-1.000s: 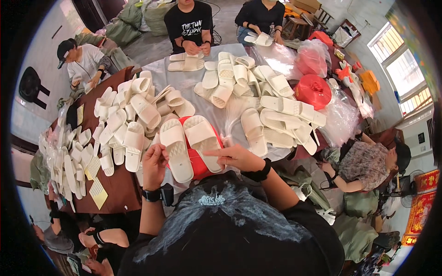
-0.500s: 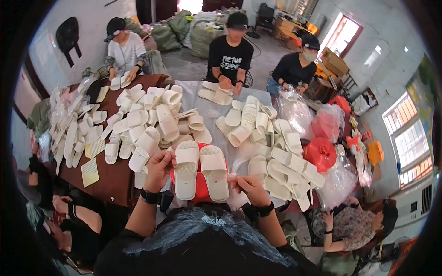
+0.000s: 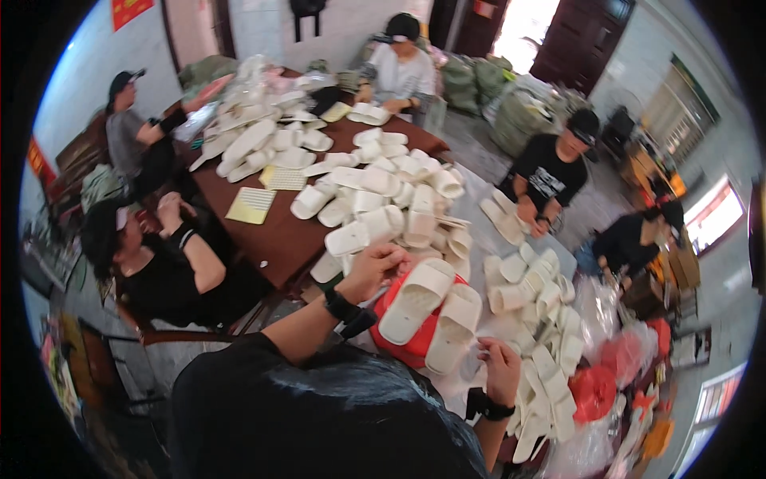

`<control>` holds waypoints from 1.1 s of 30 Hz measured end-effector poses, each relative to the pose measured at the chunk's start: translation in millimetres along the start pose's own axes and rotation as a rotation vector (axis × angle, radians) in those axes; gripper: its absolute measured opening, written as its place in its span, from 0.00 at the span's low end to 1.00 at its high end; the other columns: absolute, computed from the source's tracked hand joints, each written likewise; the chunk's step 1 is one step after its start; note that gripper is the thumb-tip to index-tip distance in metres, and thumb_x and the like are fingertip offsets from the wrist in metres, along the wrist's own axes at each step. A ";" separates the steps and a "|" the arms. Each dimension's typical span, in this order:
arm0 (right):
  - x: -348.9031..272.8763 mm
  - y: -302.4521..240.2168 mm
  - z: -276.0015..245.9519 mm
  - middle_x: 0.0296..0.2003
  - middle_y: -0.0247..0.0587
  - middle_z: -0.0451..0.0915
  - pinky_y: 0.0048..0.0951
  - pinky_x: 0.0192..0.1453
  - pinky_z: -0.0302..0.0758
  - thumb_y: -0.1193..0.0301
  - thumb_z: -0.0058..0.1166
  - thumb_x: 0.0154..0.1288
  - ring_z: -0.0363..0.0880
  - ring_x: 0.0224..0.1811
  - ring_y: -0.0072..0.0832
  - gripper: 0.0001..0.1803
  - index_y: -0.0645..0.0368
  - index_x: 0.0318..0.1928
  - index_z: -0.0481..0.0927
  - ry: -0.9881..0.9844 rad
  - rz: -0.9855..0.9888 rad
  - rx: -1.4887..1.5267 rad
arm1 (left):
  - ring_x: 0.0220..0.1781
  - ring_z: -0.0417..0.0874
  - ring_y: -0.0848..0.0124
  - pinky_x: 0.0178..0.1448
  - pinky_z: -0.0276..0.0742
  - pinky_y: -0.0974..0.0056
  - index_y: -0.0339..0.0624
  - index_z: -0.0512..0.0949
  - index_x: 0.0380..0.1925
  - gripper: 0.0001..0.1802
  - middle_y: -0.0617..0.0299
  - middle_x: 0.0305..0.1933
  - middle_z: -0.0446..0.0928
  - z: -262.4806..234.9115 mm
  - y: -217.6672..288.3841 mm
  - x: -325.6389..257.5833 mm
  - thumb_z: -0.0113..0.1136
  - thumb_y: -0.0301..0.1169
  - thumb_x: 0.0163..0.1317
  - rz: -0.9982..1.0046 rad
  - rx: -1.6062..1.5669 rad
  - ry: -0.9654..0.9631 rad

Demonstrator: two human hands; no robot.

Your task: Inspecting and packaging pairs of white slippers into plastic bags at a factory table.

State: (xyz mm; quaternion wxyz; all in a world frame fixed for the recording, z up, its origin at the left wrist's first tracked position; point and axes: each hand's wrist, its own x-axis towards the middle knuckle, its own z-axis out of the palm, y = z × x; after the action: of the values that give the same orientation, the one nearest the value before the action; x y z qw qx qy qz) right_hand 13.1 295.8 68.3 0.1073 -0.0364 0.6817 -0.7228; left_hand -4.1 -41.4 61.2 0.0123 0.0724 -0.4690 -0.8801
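One pair (image 3: 416,299) is laid out; much is left in loose heaps.

In the head view, the pair is set side by side on a red support (image 3: 411,350), between the left hand (image 3: 375,270) and the right hand (image 3: 501,369). The left fingers are curled together beside the pair's far end, the right ones drawn together near its right side; whether anything is gripped by either cannot be told. Judged by the layout, little is done: slippers are left jumbled in the middle heap (image 3: 423,209), the far-left heap (image 3: 249,144) and the right heap (image 3: 549,375).
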 end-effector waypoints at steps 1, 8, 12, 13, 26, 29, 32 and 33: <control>-0.6 2.0 -3.9 0.39 0.42 0.82 0.22 0.39 0.74 0.73 0.48 0.70 0.78 0.38 0.24 0.11 0.68 0.40 0.82 -0.039 -0.004 0.004 | 0.29 0.74 0.80 0.29 0.71 0.74 0.40 0.79 0.37 0.10 0.68 0.28 0.76 -4.0 2.6 -3.0 0.53 0.34 0.69 0.009 -0.054 -0.038; 2.7 -1.8 -5.5 0.30 0.34 0.79 0.17 0.31 0.67 0.76 0.46 0.68 0.69 0.25 0.15 0.09 0.66 0.40 0.80 0.205 -0.146 0.201 | 0.32 0.76 0.79 0.40 0.74 0.73 0.41 0.79 0.37 0.11 0.68 0.31 0.77 -2.2 16.8 -16.7 0.53 0.36 0.70 0.053 -0.121 -0.043; 1.0 -25.8 43.9 0.22 0.28 0.73 0.17 0.28 0.63 0.76 0.43 0.67 0.67 0.22 0.14 0.15 0.66 0.49 0.79 -0.199 -0.042 -0.051 | 0.39 0.78 0.77 0.46 0.76 0.70 0.41 0.78 0.39 0.12 0.65 0.37 0.78 30.0 6.1 -30.3 0.51 0.37 0.70 0.044 -0.123 -0.275; -2.8 -33.3 65.4 0.31 0.33 0.78 0.17 0.29 0.65 0.77 0.44 0.66 0.69 0.23 0.15 0.16 0.68 0.52 0.77 -0.255 0.005 0.091 | 0.41 0.78 0.76 0.48 0.75 0.69 0.40 0.78 0.39 0.13 0.64 0.39 0.78 39.6 2.2 -34.3 0.50 0.37 0.71 0.035 -0.098 -0.315; -20.6 -27.4 74.7 0.33 0.32 0.81 0.19 0.35 0.70 0.71 0.46 0.71 0.74 0.29 0.18 0.15 0.64 0.54 0.75 -0.378 0.190 0.266 | 0.47 0.80 0.69 0.48 0.78 0.65 0.39 0.79 0.38 0.12 0.57 0.44 0.79 60.3 0.1 -62.8 0.51 0.36 0.70 0.055 -0.054 -0.335; -13.1 -25.1 67.0 0.34 0.29 0.81 0.18 0.36 0.70 0.70 0.47 0.71 0.73 0.31 0.16 0.16 0.64 0.54 0.77 -0.427 0.055 0.110 | 0.48 0.81 0.66 0.48 0.80 0.65 0.38 0.78 0.39 0.12 0.55 0.45 0.78 72.5 -5.0 -63.7 0.51 0.36 0.70 0.045 -0.022 -0.390; -12.0 -25.5 53.2 0.34 0.30 0.81 0.19 0.39 0.71 0.69 0.47 0.72 0.73 0.33 0.15 0.15 0.64 0.50 0.80 -0.397 0.043 -0.008 | 0.49 0.81 0.65 0.45 0.81 0.65 0.38 0.77 0.39 0.13 0.55 0.45 0.78 76.7 -6.7 -54.7 0.51 0.37 0.70 0.031 0.005 -0.428; -12.6 -26.9 48.0 0.32 0.29 0.81 0.18 0.38 0.69 0.67 0.46 0.72 0.71 0.32 0.15 0.15 0.64 0.48 0.81 -0.350 -0.012 -0.052 | 0.49 0.81 0.65 0.45 0.81 0.65 0.38 0.77 0.38 0.13 0.55 0.45 0.78 77.2 -6.1 -51.7 0.51 0.37 0.70 0.041 0.014 -0.400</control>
State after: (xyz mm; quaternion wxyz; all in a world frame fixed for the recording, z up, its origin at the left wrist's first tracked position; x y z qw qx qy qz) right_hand 32.0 252.8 99.5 0.2191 -0.1683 0.6710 -0.6881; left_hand 36.6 30.2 104.5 -0.0635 -0.1132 -0.4696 -0.8733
